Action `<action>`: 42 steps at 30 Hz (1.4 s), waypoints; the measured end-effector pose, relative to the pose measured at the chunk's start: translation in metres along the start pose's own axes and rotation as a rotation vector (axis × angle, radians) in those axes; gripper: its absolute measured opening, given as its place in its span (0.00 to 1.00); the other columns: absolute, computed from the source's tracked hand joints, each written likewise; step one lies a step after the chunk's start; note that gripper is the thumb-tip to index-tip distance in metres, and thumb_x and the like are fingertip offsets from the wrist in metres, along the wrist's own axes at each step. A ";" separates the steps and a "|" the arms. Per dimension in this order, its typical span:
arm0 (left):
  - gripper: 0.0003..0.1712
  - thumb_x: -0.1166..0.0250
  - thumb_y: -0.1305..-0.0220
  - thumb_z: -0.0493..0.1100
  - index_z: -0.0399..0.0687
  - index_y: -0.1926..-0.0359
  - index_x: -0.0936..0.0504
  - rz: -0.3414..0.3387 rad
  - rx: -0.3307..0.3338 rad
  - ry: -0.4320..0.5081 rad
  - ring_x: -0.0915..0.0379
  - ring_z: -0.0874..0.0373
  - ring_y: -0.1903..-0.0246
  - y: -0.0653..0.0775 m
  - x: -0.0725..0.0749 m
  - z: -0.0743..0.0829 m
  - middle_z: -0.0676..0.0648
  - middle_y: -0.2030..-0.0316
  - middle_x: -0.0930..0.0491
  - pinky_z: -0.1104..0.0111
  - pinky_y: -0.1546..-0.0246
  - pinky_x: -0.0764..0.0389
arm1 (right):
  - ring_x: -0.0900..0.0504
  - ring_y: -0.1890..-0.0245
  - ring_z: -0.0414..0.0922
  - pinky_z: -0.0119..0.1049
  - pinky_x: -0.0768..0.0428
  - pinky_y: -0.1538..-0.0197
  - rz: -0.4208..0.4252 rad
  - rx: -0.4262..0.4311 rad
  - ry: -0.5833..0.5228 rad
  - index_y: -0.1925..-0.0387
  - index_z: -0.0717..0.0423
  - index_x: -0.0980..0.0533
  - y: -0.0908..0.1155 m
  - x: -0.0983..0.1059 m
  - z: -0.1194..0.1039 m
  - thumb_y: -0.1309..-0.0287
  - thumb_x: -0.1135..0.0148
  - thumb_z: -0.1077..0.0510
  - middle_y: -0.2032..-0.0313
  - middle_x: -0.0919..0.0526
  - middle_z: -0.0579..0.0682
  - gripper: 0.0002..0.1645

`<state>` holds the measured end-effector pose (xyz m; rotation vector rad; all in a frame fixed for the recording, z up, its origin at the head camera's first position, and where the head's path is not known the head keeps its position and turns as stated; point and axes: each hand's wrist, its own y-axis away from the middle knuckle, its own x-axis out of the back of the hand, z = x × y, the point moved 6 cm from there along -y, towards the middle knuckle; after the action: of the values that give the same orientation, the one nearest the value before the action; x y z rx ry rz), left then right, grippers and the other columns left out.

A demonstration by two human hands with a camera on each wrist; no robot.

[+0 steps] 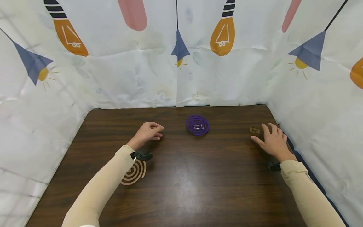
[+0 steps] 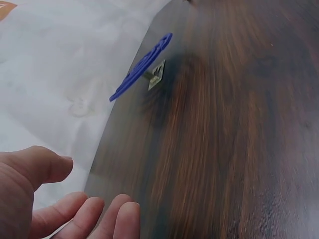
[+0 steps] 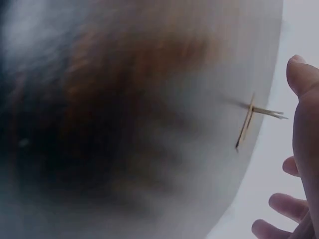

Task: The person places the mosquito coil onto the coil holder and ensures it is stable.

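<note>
A purple mosquito coil point(image 1: 197, 123) is raised on a small metal stand point(image 2: 157, 75) at the back middle of the table. Left of it, my left hand point(image 1: 146, 134) hovers above the table with fingers loosely bent, holding nothing. A gap shows between thumb and fingertips in the left wrist view. Partly hidden under the left forearm lies a tan spiral coil point(image 1: 135, 172). On the right, a second small metal stand point(image 1: 255, 130) with upright prongs sits on the table, carrying nothing. My right hand point(image 1: 272, 142) is just right of that stand, fingers spread, not touching it.
The dark wooden table point(image 1: 181, 189) has a white printed curtain point(image 1: 158, 78) along its back and both sides. Dark watch-like bands point(image 1: 141, 156) are on the wrists. Blur covers much of the table in the right wrist view.
</note>
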<state>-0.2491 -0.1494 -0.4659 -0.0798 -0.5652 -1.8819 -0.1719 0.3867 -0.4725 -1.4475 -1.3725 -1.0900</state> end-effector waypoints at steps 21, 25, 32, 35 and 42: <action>0.30 0.41 0.22 0.55 0.36 0.34 0.28 0.061 0.047 -0.224 0.20 0.38 0.39 0.066 0.053 -0.022 0.29 0.35 0.25 0.56 0.45 0.12 | 0.48 0.30 0.81 0.81 0.44 0.40 -0.148 0.004 0.065 0.22 0.56 0.44 0.006 -0.013 0.009 0.32 0.53 0.21 0.26 0.49 0.77 0.56; 0.30 0.41 0.22 0.56 0.36 0.35 0.27 0.066 0.060 -0.264 0.19 0.38 0.40 0.076 0.060 -0.030 0.29 0.36 0.23 0.57 0.47 0.11 | 0.49 0.30 0.81 0.81 0.44 0.40 -0.170 0.007 0.070 0.21 0.57 0.44 0.006 -0.015 0.008 0.32 0.53 0.21 0.26 0.50 0.77 0.56; 0.30 0.41 0.23 0.57 0.38 0.36 0.25 0.094 0.072 -0.386 0.16 0.44 0.48 0.093 0.071 -0.045 0.31 0.40 0.20 0.55 0.49 0.12 | 0.48 0.31 0.82 0.82 0.44 0.40 -0.181 0.013 0.076 0.22 0.58 0.44 0.006 -0.018 0.007 0.31 0.53 0.22 0.27 0.48 0.77 0.55; 0.31 0.40 0.24 0.58 0.37 0.37 0.24 0.106 0.078 -0.450 0.16 0.46 0.51 0.100 0.075 -0.050 0.32 0.42 0.19 0.53 0.51 0.13 | 0.47 0.32 0.81 0.82 0.42 0.41 -0.193 0.007 0.082 0.21 0.57 0.44 0.006 -0.018 0.008 0.31 0.54 0.21 0.28 0.47 0.77 0.56; 0.32 0.39 0.26 0.60 0.36 0.38 0.23 0.111 0.072 -0.553 0.19 0.41 0.48 0.110 0.078 -0.060 0.34 0.46 0.18 0.48 0.50 0.17 | 0.44 0.34 0.81 0.79 0.36 0.43 -0.204 0.015 0.100 0.21 0.59 0.45 0.005 -0.019 0.008 0.31 0.55 0.21 0.29 0.46 0.78 0.57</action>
<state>-0.1671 -0.2718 -0.4562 -0.5843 -0.9798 -1.7239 -0.1666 0.3893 -0.4930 -1.2451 -1.4774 -1.2608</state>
